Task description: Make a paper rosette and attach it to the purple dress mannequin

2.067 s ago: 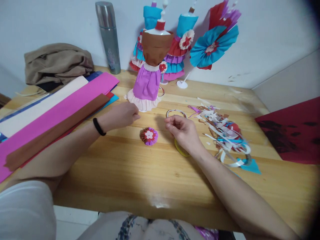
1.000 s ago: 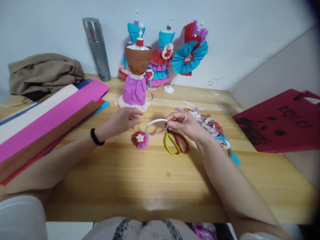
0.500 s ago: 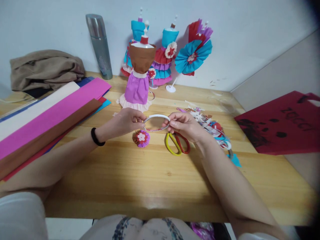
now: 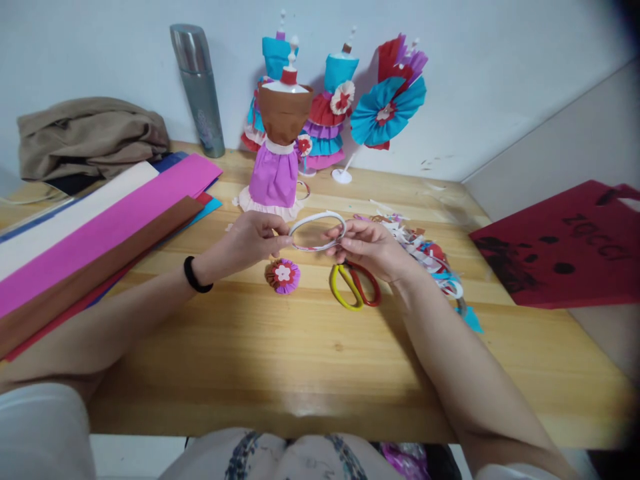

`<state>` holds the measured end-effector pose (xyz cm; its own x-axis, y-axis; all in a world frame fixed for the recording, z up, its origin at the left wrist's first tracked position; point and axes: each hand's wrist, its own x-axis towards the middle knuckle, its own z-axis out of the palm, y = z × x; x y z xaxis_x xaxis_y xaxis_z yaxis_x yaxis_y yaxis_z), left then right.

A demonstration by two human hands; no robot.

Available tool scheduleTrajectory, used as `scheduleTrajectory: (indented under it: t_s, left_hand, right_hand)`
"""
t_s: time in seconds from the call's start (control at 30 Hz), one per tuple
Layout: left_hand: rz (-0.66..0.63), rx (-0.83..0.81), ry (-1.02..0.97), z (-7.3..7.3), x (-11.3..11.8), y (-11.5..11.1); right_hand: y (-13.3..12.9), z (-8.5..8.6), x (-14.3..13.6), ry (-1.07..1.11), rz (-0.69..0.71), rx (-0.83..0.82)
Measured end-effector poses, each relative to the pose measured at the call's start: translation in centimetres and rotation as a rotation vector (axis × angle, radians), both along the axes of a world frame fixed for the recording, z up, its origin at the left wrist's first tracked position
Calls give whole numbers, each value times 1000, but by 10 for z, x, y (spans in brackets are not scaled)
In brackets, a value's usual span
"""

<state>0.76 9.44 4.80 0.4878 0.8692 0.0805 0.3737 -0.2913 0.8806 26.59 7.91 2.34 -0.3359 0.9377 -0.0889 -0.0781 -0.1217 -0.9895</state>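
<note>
A thin white ring, seemingly a narrow roll of double-sided tape (image 4: 320, 216), is held up over the table between my two hands. My left hand (image 4: 257, 237) pinches its left side between thumb and fingers. At the opposite edge, my right hand (image 4: 370, 248) grips it with the thumb in front and the fingers behind. Reddish marks show on the ring's lower part. Under my left hand lies a pleated purple, red and brown rosette (image 4: 283, 275) with a small pale flower in its middle. Scissors (image 4: 355, 288) with yellow and red handles lie below my right hand.
Behind my hands stands a dress form (image 4: 280, 173) in brown and purple, with more dressed stands (image 4: 327, 133) along the wall. Coloured sheets (image 4: 100, 233) lie left, below a flask (image 4: 203, 100) and brown cloth (image 4: 95, 137). Scraps (image 4: 430, 257) and a red bag (image 4: 560, 247) are right.
The tape ring has risen slightly and tilted, so its opening shows wider. The fingers of my right hand have shifted along its edge. My left hand keeps its pinch.
</note>
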Motion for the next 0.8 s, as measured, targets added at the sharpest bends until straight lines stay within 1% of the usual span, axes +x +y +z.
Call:
scheduleTrajectory:
  t_s: [0.1,0.2,0.27,0.33,0.4,0.43,0.47,0.53,0.6,0.63,0.73,0.8]
  left_hand:
    - [34,285,106,4,0,-5]
    - [-11,556,344,8,0,-9]
    - [-83,679,500,11,0,-12]
    - [-151,781,616,14,0,-14]
    - [-187,852,702,16,-1,-16]
    - [-194,876,735,17,-1,-17]
    - [-198,896,758,18,-2,-17]
    - [-205,931,772,19,-3,-18]
    - [-198,957,750,18,-4,-18]
    - [-189,961,728,17,-4,-18]
    - [-127,926,586,14,-5,-15]
    - [-96,843,428,13,-6,-12]
  right_hand:
    - [0,5,3,-184,-51,119]
    - [-5,15,1,-381,-71,326]
    - [-12,22,-5,-482,-101,508]
    - [-19,29,-14,-576,-149,665]
    - [-26,35,-21,-641,-204,765]
    - [-29,38,-24,-666,-208,799]
    - [-31,40,-26,-688,-191,826]
    - [-34,42,-29,-727,-92,841]
    - [-36,43,-30,-758,14,797]
    - [-36,42,-31,-768,35,762]
    - [-34,38,-30,-760,13,678]
    - [-30,34,-27,-716,-13,645]
